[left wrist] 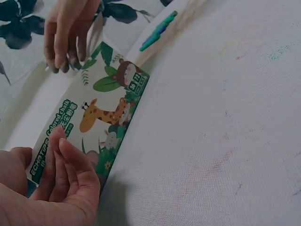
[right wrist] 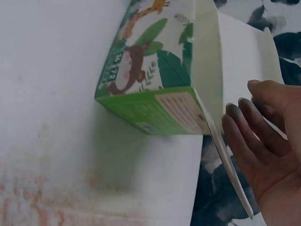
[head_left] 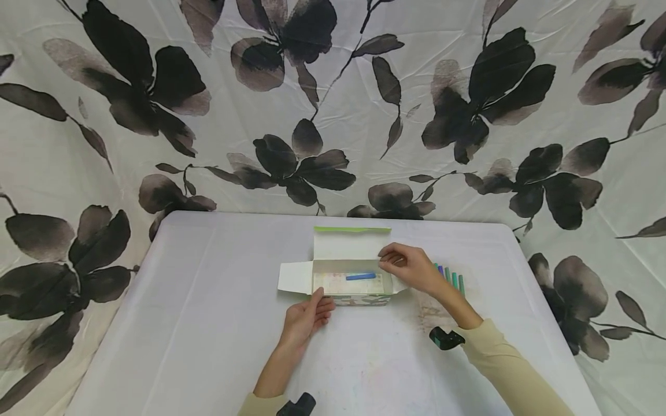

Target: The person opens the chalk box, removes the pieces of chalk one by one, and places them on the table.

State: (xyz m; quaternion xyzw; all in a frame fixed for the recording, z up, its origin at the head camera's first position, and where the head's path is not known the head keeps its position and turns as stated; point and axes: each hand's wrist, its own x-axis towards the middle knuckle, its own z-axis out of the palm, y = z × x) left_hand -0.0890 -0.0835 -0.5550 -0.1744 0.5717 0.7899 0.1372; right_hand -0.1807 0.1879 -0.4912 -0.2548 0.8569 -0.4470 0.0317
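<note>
An open cardboard box of colored chalk (head_left: 362, 301), printed with a giraffe and a monkey, sits with its lid raised at the back and its side flaps spread. Inside lies one blue chalk stick (head_left: 361, 277) on a paler layer. My left hand (head_left: 306, 318) holds the box at its front left corner, thumb at the rim and fingers against the printed front (left wrist: 101, 113). Over the right rear corner hovers my right hand (head_left: 408, 266), its stained fingertips (right wrist: 232, 109) loosely bent beside the right flap (right wrist: 228, 160), with nothing seen between them.
Several green and blue chalk sticks (head_left: 455, 280) lie in a row right of the box, behind my right forearm. Reddish smudges (head_left: 434, 312) mark the white tabletop (head_left: 208, 323). A floral cloth (head_left: 364, 115) hangs behind the table's far edge.
</note>
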